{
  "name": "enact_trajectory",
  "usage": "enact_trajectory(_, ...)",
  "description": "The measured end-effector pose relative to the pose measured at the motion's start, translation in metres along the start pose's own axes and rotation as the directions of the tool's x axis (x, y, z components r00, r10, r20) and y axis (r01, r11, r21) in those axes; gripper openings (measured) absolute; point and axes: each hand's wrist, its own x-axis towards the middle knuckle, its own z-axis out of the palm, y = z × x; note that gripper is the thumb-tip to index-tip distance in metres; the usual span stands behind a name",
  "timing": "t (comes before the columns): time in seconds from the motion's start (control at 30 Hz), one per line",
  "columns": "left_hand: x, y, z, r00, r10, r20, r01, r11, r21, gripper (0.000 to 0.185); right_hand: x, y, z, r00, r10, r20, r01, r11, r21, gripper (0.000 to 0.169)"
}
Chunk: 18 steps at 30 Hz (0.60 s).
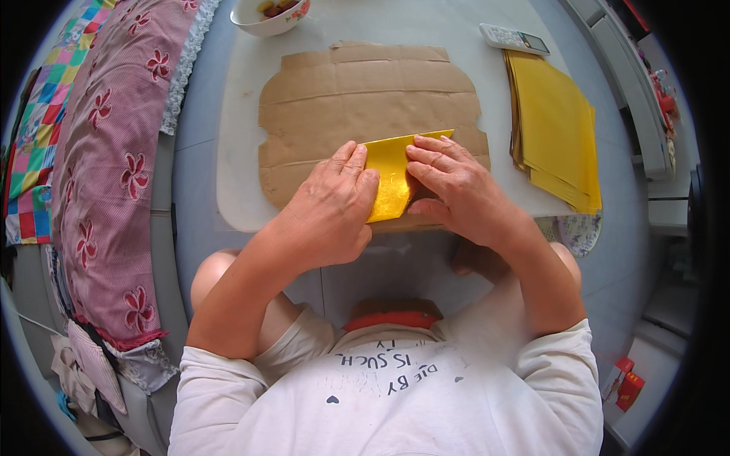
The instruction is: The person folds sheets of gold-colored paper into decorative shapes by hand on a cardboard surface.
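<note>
A shiny gold sheet of paper (389,171), folded with a slanting lower right corner, lies near the front edge of a flattened piece of brown cardboard (370,108). My left hand (331,199) covers the sheet's left side, its thumb and fingers pressed on it. On the other side, my right hand (462,191) has its fingertips on the paper's right part, with the thumb held lower and apart from the fingers. The underside of the paper and its left end are hidden beneath my hands.
On the pale table (239,194), a stack of yellow-gold sheets (553,131) lies at the right. A white remote control (513,40) touches the stack's far end. A flowered bowl (268,20) holding dark and yellowish pieces stands back left. A cloth-covered sofa (114,142) runs along the left.
</note>
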Motion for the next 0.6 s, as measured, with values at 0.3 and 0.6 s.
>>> enact_trajectory(0.3, 0.007, -0.007, -0.013, 0.984, 0.069, -0.167, -0.093, 0.986, -0.136, 0.019, 0.007, 0.013, 0.006, 0.993, -0.028, -0.112, 0.044, 0.988, 0.146, 0.015)
enact_trajectory(0.6, 0.019, -0.024, -0.028, 0.983, -0.172, -0.069, 0.147, 0.951, -0.273, 0.015, 0.012, 0.01, 0.013, 0.983, 0.092, -0.156, -0.054, 0.971, 0.232, 0.008)
